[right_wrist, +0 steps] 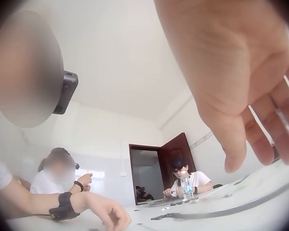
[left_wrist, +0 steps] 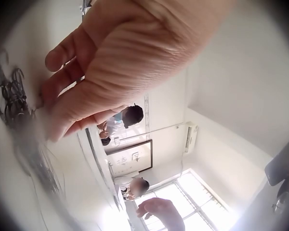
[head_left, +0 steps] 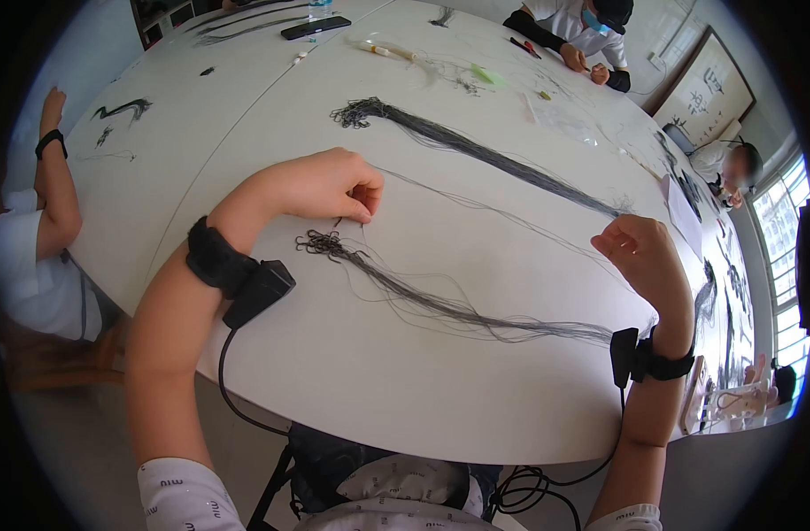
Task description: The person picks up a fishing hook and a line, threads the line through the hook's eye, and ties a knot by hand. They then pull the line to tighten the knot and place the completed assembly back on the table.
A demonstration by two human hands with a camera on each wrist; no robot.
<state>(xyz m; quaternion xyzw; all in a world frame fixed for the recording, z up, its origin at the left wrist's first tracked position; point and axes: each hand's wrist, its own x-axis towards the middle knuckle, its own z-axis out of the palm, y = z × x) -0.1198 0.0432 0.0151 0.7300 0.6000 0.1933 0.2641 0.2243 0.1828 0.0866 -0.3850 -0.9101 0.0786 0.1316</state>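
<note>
My left hand [head_left: 330,184] is over the near bundle's head, thumb and finger pinching a small dark fish hook [head_left: 338,222] with a thin line trailing from it. Just below lies a cluster of dark fish hooks [head_left: 324,245], whose fine lines [head_left: 458,314] stretch rightward across the table. In the left wrist view, those clustered hooks [left_wrist: 13,94] sit beside the fingertips. Over the lines' far right end, my right hand [head_left: 646,257] is raised with relaxed fingers, thumb apart from them in the right wrist view. Loose strands [head_left: 485,205] run between the hands.
Beyond the strands lies a thicker bundle of hooked lines [head_left: 493,159]. A black phone [head_left: 316,28], a green scrap [head_left: 487,76] and red-handled pliers [head_left: 525,47] are farther back on the white table [head_left: 246,372]. Other people sit around it, one across [head_left: 575,35].
</note>
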